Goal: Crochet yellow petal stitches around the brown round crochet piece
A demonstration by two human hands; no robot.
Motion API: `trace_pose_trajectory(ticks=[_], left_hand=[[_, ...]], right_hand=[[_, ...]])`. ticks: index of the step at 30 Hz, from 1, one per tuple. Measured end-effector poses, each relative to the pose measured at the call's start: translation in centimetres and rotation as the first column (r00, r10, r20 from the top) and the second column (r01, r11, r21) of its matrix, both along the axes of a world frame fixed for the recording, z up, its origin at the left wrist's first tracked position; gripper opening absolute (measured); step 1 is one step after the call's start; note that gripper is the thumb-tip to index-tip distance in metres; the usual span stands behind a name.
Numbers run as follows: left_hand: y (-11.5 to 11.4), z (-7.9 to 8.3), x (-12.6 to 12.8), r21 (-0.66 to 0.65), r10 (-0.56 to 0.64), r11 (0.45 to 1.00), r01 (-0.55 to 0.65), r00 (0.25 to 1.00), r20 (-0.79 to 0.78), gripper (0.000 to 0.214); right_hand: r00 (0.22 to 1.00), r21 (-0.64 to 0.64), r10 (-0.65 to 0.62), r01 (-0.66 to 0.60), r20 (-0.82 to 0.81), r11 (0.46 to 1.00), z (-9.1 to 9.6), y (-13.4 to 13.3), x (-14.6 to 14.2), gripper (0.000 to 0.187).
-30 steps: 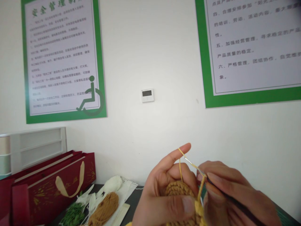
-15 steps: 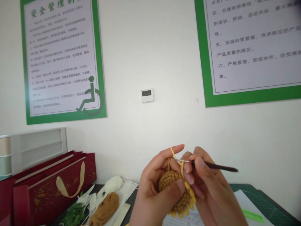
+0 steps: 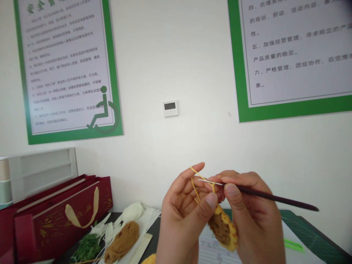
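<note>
Right-hand fingers (image 3: 236, 179) pinched the hook (image 3: 271, 194); left-hand thumb (image 3: 211, 200) pressed the crochet piece (image 3: 222, 229), now tilted more; brown yarn (image 3: 122, 242) lay nearby.

- Illumination: bright, even light fell across the white painted wall (image 3: 176, 55); its source lay outside the frame.
- Shadow: a soft grey shadow lay on the wall just beside the white plastic drawer unit (image 3: 41, 168).
- Distortion: the green-framed paper notice (image 3: 291, 55) appeared tilted, its straight edges slightly bowed towards the frame edge.
- Blur: a dark, out-of-focus smudge (image 3: 347, 6) occupied the top right corner.
- Focus: the slender dark-handled crochet hook (image 3: 272, 194) and the bare left hand (image 3: 184, 216) remained fairly sharp.
</note>
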State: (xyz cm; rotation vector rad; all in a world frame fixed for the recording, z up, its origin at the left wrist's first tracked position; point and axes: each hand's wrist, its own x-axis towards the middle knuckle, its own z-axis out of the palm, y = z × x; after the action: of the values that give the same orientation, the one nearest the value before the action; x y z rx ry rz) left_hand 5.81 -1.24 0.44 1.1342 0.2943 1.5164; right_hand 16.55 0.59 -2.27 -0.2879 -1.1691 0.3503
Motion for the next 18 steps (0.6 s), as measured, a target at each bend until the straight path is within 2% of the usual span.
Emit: trace_pose_trajectory(ticks=[5,15,18], left_hand=[[0.02,0.03,0.72,-0.030,0.166,0.986,-0.165,0.985,0.038,0.049],[0.27,0.06,0.88,-0.036,0.166,0.986,-0.164,0.984,0.064,0.044],[0.27,-0.06,0.56,-0.020,0.161,0.987,-0.160,0.985,0.056,0.043]], right_hand=[[0.997,0.017,-0.054,0.053,0.046,0.998,0.02,0.15,-0.13,0.009],[0.997,0.012,-0.063,0.063,0.049,0.998,-0.06,0.00,0.01,0.009],[0.999,-0.013,0.032,-0.032,0.018,0.999,-0.23,0.09,-0.15,0.009]])
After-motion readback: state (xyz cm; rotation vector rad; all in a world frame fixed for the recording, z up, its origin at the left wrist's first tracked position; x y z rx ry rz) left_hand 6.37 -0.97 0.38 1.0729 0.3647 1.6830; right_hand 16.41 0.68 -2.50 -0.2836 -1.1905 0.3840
